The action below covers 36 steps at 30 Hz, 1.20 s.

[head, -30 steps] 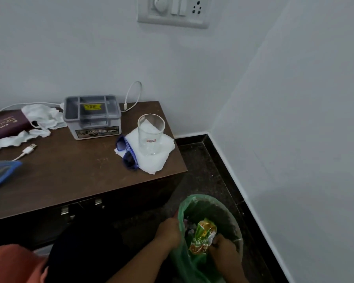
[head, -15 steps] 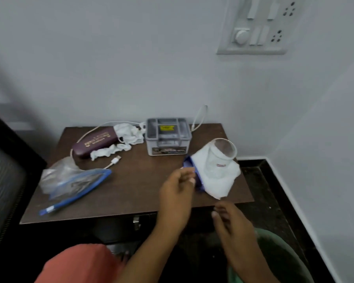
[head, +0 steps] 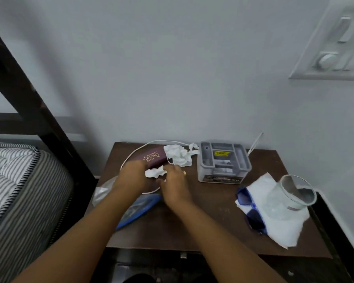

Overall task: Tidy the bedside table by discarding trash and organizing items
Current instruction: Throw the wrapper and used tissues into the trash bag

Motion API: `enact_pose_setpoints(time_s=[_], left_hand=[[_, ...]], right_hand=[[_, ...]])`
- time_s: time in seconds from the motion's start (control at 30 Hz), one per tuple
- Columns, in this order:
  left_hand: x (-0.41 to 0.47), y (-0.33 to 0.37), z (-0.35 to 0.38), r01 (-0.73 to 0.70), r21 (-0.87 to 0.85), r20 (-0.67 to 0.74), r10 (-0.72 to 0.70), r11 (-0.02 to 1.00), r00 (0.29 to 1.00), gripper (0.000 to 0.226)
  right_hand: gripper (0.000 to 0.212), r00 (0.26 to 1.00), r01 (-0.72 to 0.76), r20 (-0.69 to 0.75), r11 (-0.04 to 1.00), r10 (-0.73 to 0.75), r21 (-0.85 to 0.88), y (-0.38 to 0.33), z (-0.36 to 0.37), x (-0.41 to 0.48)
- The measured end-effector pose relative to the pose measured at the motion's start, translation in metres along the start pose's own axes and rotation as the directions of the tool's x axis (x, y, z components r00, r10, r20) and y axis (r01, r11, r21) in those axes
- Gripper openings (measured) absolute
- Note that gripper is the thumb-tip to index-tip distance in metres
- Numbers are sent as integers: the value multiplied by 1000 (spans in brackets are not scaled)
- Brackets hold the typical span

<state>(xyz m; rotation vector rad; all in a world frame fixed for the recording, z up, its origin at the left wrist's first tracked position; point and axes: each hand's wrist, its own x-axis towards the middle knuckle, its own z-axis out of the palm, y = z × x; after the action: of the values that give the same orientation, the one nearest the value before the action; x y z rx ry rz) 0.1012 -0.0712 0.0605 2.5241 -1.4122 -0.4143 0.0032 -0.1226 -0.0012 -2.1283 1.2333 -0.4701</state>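
Head view: crumpled tissue point(head: 155, 173), white, lies at the back-left of the bedside table point(head: 213, 227), pinched between the left hand point(head: 131, 178) and right hand point(head: 175, 187), whose fingers curl onto it without fully closing, just in front of a maroon glasses case point(head: 151, 158) and a second tissue wad point(head: 179, 156). Grey organizer box point(head: 223, 162) stands at the back; blue zip pouch point(head: 139, 209) under the forearms; blue sunglasses point(head: 250, 211), napkin point(head: 282, 227) and glass tumbler point(head: 292, 197) crowd the right edge, leaving bare wood along the front centre.
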Motion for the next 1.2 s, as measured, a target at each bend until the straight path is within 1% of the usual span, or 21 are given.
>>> enact_pose_setpoints(time_s=[0.03, 0.1, 0.13, 0.2, 0.3, 0.37, 0.43, 0.47, 0.53, 0.63, 0.7, 0.73, 0.77, 0.83, 0.87, 0.9, 0.93, 1.0, 1.07, 1.13, 1.2], left_hand=[[0, 1, 0, -10, -54, -26, 8, 998, 1000, 33], [-1, 2, 2, -4, -219, -156, -31, 976, 987, 36], [-1, 1, 5, 15, -315, -219, -88, 949, 972, 40], [-2, 0, 12, 50, -521, -257, -213, 852, 943, 43], [-11, 5, 22, 57, -779, -196, -329, 625, 924, 39], [-19, 12, 26, 43, -885, -159, -387, 464, 908, 37], [-24, 20, 27, 23, -951, -116, -424, 309, 898, 34], [-26, 25, 27, 18, -968, -91, -422, 249, 902, 32], [-25, 35, 27, 28, -990, -24, -361, 139, 932, 33], [-28, 42, 37, 123, -992, 118, -210, 15, 971, 31], [-36, 42, 46, 177, -984, 178, -142, -20, 974, 29], [-39, 41, 50, 192, -981, 193, -135, -19, 972, 28], [-42, 39, 53, 199, -980, 198, -142, -13, 970, 26], [-42, 37, 56, 193, -981, 192, -189, -16, 963, 22], [-41, 36, 57, 190, -981, 191, -218, -28, 957, 21], [-39, 35, 58, 189, -981, 195, -242, -45, 951, 20], [-38, 35, 60, 191, -980, 200, -256, -63, 946, 19], [-38, 35, 62, 186, -979, 203, -268, -87, 942, 21], [-38, 34, 65, 174, -980, 196, -278, -100, 940, 21], [-38, 34, 68, 181, -978, 201, -264, -99, 943, 20], [-38, 34, 71, 191, -978, 206, -237, -83, 950, 21]], right_hand=[[31, 1000, -22, -13, 999, 22, -40, -3, 10, 7], [30, 998, -59, -41, 984, 53, -166, -7, 25, 16], [30, 996, -81, -47, 975, 73, -208, -7, 31, 20], [29, 992, -119, -59, 967, 109, -224, -7, 37, 27], [17, 991, -125, -76, 973, 113, -191, -7, 37, 36], [19, 991, -103, -99, 986, 91, -132, -7, 30, 36], [23, 985, -66, -161, 998, 61, -23, -6, 19, 29], [26, 978, -30, -207, 999, 37, 36, -5, 13, 23], [29, 954, 63, -298, 990, -23, 126, -3, -2, 7], [26, 931, 169, -347, 977, -116, 128, -4, -22, -20], [21, 936, 133, -340, 986, -94, 96, -3, -28, -34], [20, 944, 105, -323, 989, -66, 105, -3, -28, -38], [21, 956, 89, -291, 985, -44, 145, -2, -27, -42], [27, 977, 62, -215, 949, 6, 308, -1, -26, -46], [29, 979, 41, -199, 925, 38, 379, 0, -28, -45], [28, 974, 30, -216, 917, 62, 398, 3, -28, -42], [27, 966, 31, -252, 932, 65, 360, 5, -29, -35], [27, 956, 18, -290, 977, 45, 211, 10, -28, -13], [33, 968, -26, -250, 1000, 29, 14, 12, -22, 15], [35, 983, -74, -180, 975, 36, -210, 15, -12, 42], [31, 991, -96, -122, 941, 59, -324, 17, -5, 59]])
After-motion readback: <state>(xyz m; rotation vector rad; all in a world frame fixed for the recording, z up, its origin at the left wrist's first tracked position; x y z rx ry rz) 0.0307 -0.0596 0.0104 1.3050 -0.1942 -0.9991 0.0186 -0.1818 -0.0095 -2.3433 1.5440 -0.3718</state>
